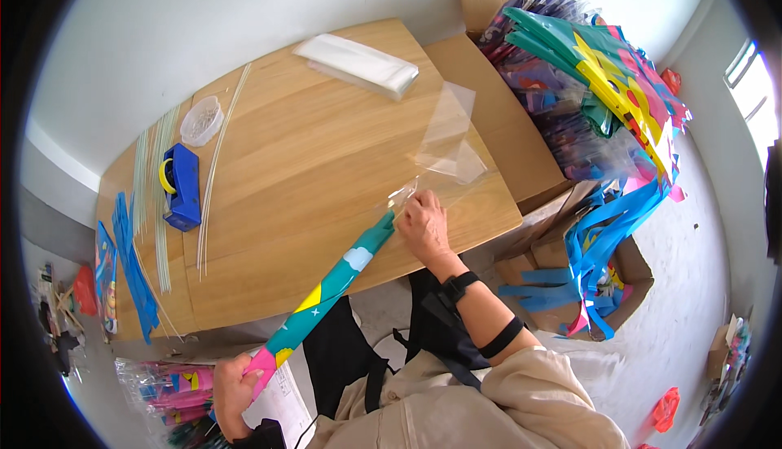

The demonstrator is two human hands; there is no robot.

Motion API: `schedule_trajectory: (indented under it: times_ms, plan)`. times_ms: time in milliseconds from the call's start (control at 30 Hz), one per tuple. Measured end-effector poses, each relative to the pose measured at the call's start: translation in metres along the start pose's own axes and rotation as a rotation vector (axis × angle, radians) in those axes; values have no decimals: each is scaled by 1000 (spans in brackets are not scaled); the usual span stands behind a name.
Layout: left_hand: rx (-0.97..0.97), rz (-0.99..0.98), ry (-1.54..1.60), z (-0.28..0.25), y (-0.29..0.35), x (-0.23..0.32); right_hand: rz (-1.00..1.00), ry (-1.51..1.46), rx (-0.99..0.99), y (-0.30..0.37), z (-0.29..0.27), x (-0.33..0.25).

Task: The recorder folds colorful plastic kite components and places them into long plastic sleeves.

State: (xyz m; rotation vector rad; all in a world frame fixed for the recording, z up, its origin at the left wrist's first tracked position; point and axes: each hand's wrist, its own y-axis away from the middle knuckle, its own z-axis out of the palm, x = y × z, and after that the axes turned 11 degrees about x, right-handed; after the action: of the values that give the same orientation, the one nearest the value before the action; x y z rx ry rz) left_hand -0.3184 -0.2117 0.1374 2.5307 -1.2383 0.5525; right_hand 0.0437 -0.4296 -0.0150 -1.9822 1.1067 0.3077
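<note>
A rolled-up kite (319, 292) of teal, yellow and pink printed sheet slants from the lower left up to the table's front edge. Its pink end is gripped in my left hand (234, 392), low at the left beside the packed bundles. At the other end, my right hand (425, 225) is closed, fingers bunched, on a clear plastic bag (448, 135). That bag lies flat and crumpled toward the table's right side. The kite's teal tip (383, 225) is beside the right fingers; whether it has entered the bag I cannot tell.
On the wooden table (309, 164) are a stack of clear bags (358, 64), a blue tape dispenser (182, 188), a round plastic tub (202, 121), thin rods (165, 237) and blue strips (130, 261). Boxes with printed sheets (619, 74) and blue streamers (586, 245) stand right; packed bundles (175, 392) lie lower left.
</note>
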Motion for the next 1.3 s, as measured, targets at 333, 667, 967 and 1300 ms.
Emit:
schedule_trajectory:
  times_ms: [333,667,967,1300]
  plan:
    - [-75,-284,270,-44,51,-25,-255,-489,-348,42,-14,-122]
    - [-110,-419,690,46,49,2,-601,-475,-579,102,-23,-175]
    - [101,-310,737,101,0,34,-683,-447,-536,100,-43,-182]
    - [671,-212,841,93,-62,39,-918,-373,-218,30,-10,-204]
